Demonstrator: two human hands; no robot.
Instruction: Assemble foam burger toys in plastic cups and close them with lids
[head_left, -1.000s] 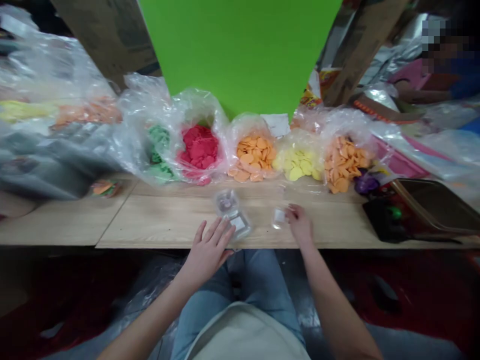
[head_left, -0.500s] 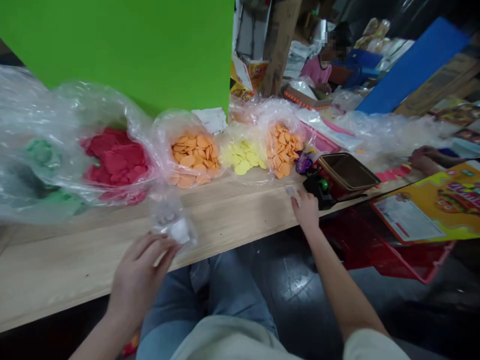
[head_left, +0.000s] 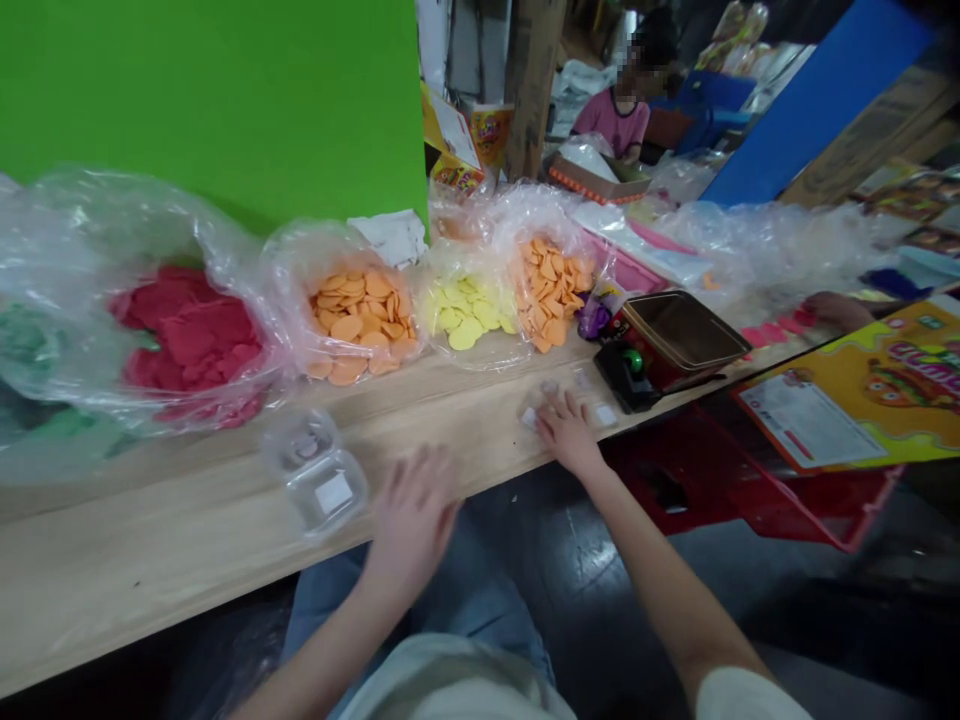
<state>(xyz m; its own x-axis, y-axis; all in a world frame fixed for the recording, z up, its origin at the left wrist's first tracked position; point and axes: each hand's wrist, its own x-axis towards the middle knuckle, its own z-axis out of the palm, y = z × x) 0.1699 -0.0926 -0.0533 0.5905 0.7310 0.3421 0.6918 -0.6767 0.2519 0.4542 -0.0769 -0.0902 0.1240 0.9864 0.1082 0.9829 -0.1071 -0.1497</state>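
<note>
A clear plastic clamshell box [head_left: 349,515] lies opened on the wooden table, a white label inside its near half. Just right of it, my left hand [head_left: 416,515] hovers at the table's front edge, empty, fingers stretched out and a little blurred. My right hand [head_left: 571,437] rests with fingers spread over clear plastic packaging [head_left: 531,395] with small white labels; part of that packaging is hidden under the hand. Behind are plastic bags of red pieces [head_left: 191,325], orange discs [head_left: 360,320], yellow discs [head_left: 469,310] and orange pieces [head_left: 553,290].
A brown tub [head_left: 686,335] and a black device with a green button [head_left: 634,362] stand right of my right hand. A yellow printed box [head_left: 862,390] overhangs a red crate [head_left: 757,490]. A co-worker's hand [head_left: 836,310] is by pink pieces. A green panel [head_left: 210,100] rises behind.
My left hand has let go of the clamshell box and moved right. My right hand has moved left along the table, with clear packaging now under it. The view has shifted somewhat right.
</note>
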